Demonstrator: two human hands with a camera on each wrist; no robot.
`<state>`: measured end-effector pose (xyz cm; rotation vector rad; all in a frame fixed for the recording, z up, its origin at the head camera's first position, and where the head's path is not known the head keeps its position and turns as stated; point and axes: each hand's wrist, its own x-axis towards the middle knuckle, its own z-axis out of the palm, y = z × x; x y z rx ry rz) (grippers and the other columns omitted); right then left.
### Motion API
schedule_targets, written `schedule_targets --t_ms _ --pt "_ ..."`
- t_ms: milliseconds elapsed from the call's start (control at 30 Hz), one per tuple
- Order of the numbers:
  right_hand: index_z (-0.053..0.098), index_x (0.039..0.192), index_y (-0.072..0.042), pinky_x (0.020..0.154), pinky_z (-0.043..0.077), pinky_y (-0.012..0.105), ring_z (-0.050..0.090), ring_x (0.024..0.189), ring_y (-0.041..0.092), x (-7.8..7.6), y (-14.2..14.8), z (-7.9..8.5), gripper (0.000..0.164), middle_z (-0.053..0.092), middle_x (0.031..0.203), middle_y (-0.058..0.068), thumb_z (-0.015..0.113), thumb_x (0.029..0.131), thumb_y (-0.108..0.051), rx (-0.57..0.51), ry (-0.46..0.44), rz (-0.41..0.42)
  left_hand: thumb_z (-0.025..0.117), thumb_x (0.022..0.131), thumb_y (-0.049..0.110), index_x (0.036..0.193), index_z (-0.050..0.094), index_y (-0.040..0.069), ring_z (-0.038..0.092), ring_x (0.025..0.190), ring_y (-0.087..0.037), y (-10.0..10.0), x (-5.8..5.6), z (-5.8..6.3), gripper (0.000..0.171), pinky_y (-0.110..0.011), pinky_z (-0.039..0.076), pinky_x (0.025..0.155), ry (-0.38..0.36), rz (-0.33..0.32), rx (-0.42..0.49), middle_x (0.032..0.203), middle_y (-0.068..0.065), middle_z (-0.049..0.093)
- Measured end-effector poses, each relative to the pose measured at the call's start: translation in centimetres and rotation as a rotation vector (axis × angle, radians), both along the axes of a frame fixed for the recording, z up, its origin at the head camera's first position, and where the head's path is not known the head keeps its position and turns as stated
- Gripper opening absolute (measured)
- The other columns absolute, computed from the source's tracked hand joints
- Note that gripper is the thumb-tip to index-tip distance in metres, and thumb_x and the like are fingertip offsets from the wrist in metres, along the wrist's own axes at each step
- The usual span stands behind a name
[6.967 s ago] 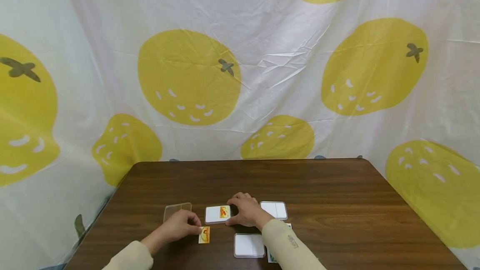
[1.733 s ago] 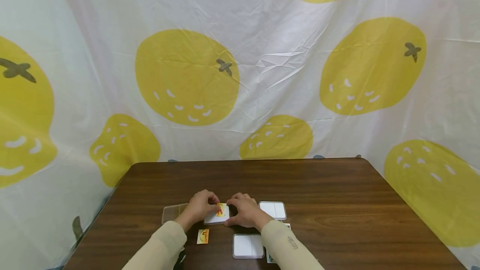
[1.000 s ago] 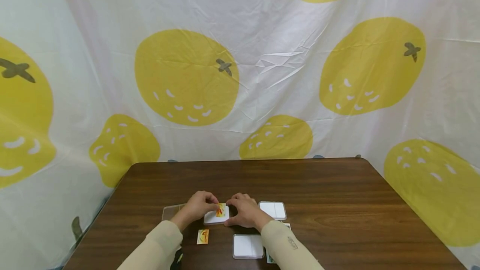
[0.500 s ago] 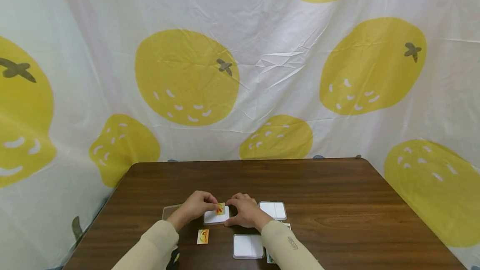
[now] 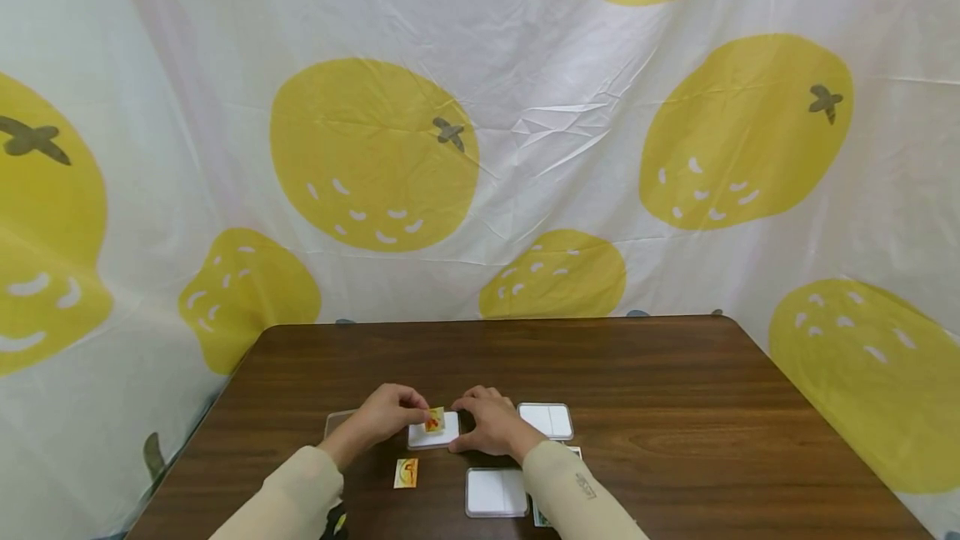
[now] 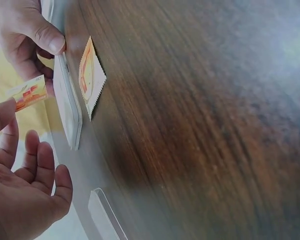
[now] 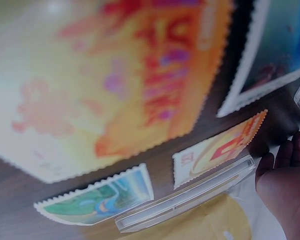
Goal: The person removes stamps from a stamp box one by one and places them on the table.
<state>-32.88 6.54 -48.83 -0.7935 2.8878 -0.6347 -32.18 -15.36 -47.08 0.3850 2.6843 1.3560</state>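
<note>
My left hand (image 5: 382,417) pinches a small yellow-orange stamp (image 5: 434,419) between thumb and fingertips, above a white-lined clear case (image 5: 423,440). In the left wrist view, that stamp (image 6: 32,93) is lifted off the case (image 6: 69,107), and the hand's other fingers are loosely bent. My right hand (image 5: 489,423) grips the right end of the case, thumb on the near corner and fingers at the far one. A second orange-yellow stamp (image 5: 406,473) lies on the table in front of the case.
A clear lid (image 5: 337,422) lies left, partly behind my left hand. Other white-lined cases sit at back right (image 5: 545,421) and front (image 5: 497,492). In the right wrist view, a green-blue stamp (image 7: 102,197) and a large blurred orange stamp (image 7: 130,95) lie nearer the camera.
Seven seconds ago my left hand was at the stamp on the table, and an orange stamp lay on the case. Since then it has pinched that stamp and shifted it left. My right hand stays put.
</note>
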Motion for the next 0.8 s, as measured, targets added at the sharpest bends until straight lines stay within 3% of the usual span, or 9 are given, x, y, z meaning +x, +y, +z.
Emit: schedule_targets --t_ms 433,800 --pt "0.065 0.127 -0.015 0.103 0.036 0.049 0.047 0.123 0.029 0.1 -0.1 0.2 0.059 0.054 0.131 0.008 0.082 0.079 -0.045 0.004 -0.007 -0.011 0.076 0.087 0.015 0.086 0.071 0.007 0.053 0.083 -0.018 -0.7 1.1 0.7 0.009 -0.033 0.043 0.072 -0.043 -0.004 -0.006 0.087 0.000 0.062" --pt "0.065 0.127 -0.015 0.103 0.036 0.049 0.047 0.123 0.030 0.1 0.0 0.2 0.059 0.054 0.132 0.008 0.082 0.079 -0.045 0.002 -0.003 0.000 0.075 0.087 0.012 0.086 0.070 0.003 0.053 0.082 -0.016 -1.1 2.0 0.8 0.010 -0.033 0.043 0.073 -0.041 -0.089 0.035 0.086 0.000 0.063"
